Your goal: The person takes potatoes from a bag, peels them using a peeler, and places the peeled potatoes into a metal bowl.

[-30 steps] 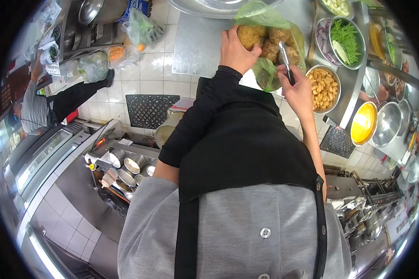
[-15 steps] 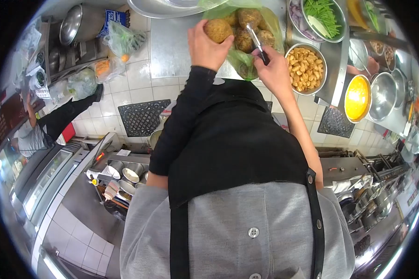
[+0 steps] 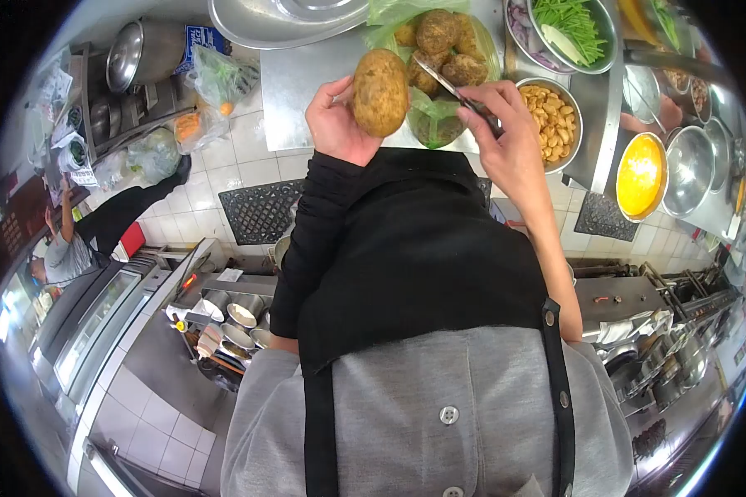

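Observation:
A large brown potato (image 3: 380,93) rests upright in my left hand (image 3: 337,124), its thumb and palm curled around the lower side. In my right hand (image 3: 507,124) is a slim bladed tool (image 3: 439,79) with a dark handle; I cannot tell whether it is a peeler or a small knife. Its blade points up and left, apart from the held potato. Between and beyond my hands, several more potatoes (image 3: 437,33) lie in an open green plastic bag (image 3: 381,12) on the metal worktop (image 3: 294,91).
A bowl of peeled, yellowish pieces (image 3: 551,124) stands right of my right hand. Behind it are bowls of cut greens (image 3: 568,33) and sliced onion (image 3: 518,29). A large metal basin (image 3: 286,37) sits back left. Orange liquid fills a bowl (image 3: 641,176) at right. Another person (image 3: 75,257) is at far left.
My left hand has drawn the potato out from above the bag, down and left, turning palm up beneath it. My right hand has shifted slightly right and down with the bladed tool.

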`<state>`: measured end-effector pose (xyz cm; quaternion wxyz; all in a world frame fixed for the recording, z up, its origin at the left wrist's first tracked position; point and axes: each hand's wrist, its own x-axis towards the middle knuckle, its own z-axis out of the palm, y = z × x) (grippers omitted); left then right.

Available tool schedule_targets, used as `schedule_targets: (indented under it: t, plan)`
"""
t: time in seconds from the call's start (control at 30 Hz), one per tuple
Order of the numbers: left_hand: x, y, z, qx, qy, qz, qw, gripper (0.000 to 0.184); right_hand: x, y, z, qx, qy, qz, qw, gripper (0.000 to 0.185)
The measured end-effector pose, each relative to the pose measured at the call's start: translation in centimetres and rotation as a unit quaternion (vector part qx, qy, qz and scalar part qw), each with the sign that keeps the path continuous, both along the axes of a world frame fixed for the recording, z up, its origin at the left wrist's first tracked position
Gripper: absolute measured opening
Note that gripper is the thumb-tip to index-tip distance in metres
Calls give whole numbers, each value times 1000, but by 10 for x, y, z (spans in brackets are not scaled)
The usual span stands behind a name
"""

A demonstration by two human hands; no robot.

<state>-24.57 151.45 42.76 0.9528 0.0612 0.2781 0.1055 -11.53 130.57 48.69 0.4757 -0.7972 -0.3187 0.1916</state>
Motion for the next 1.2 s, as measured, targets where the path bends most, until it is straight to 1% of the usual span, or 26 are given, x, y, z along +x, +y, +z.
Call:
schedule_targets:
  t: [0.07, 0.1, 0.17, 0.2, 0.27, 0.33, 0.37, 0.43, 0.47, 0.53, 0.57, 0.67, 0.7, 0.77, 0.8, 0.87, 0.9, 0.93, 0.97, 1.0, 1.07, 1.17, 1.2]
  plan:
    - [2, -1, -3, -46, -12, -18, 999, 67, 9, 4, 10, -17, -8, 8, 1000, 23]
    - [5, -4, -3, -2, 4, -34, 999, 66, 13, 7, 11, -48, -15, 17, 999, 24]
    - [11, -12, -1, 88, 35, -65, 993, 63, 14, 13, -8, -12, 5, -6, 1000, 25]
    - [15, -15, 1, 72, 36, -52, 995, 61, 13, 18, -13, 7, 15, -18, 1000, 26]
    - [19, -18, 6, 40, 41, -25, 998, 57, 14, 19, -10, -26, 40, -36, 998, 26]
    - [25, -18, 17, 26, -29, -39, 998, 60, 15, 19, -11, -35, 63, -53, 996, 26]
    - [28, -17, 23, 20, -62, -49, 997, 61, 16, 19, -13, -22, 61, -58, 996, 26]
    - [37, -23, 33, 116, 7, -58, 992, 60, 16, 17, -21, 4, 57, -70, 996, 26]
    - [40, -25, 34, 163, 41, -63, 984, 60, 13, 17, -27, 12, 87, -78, 993, 26]
    - [38, -21, 26, 146, 35, -80, 985, 60, 3, 18, -39, 28, 146, -94, 984, 27]
    - [36, -19, 21, 138, 31, -87, 986, 60, 0, 16, -41, -32, 177, -75, 981, 26]
    - [24, -13, 5, 139, -12, -91, 986, 63, -23, 16, -48, 79, 213, -72, 971, 26]
    - [21, -11, 3, 135, 17, -80, 987, 64, -26, 14, -31, 37, 271, -53, 961, 27]
    - [13, -9, 2, 123, 77, -60, 988, 66, -38, 10, -39, 46, 348, -8, 936, 28]
    - [11, -7, -3, 113, 62, -74, 989, 65, -41, 9, -40, 51, 384, 15, 922, 29]
    - [4, -2, -13, 91, 33, -98, 991, 65, -43, 5, -36, 37, 361, -3, 932, 30]
    - [3, -1, -12, 95, 15, -111, 989, 62, -44, 3, -32, 30, 350, -10, 936, 31]
    - [2, -3, -12, 90, 32, -97, 991, 60, -44, 3, -30, 22, 340, -17, 940, 32]
    - [-1, -5, -10, 85, 51, -83, 992, 59, -40, 2, -29, 22, 260, -29, 965, 29]
    - [-4, -8, -7, 80, 70, -68, 992, 58, -34, 1, -34, 51, 150, -37, 987, 28]
    - [-8, -9, -6, 64, 75, -62, 993, 57, -19, 2, -19, -26, 77, -40, 996, 28]
    - [-4, -9, -2, 72, 85, -88, 990, 57, -14, 5, -9, -192, 16, 17, 981, 38]
    - [-2, -9, 0, 80, 90, -100, 988, 58, -16, 7, -7, -178, -12, 31, 983, 40]
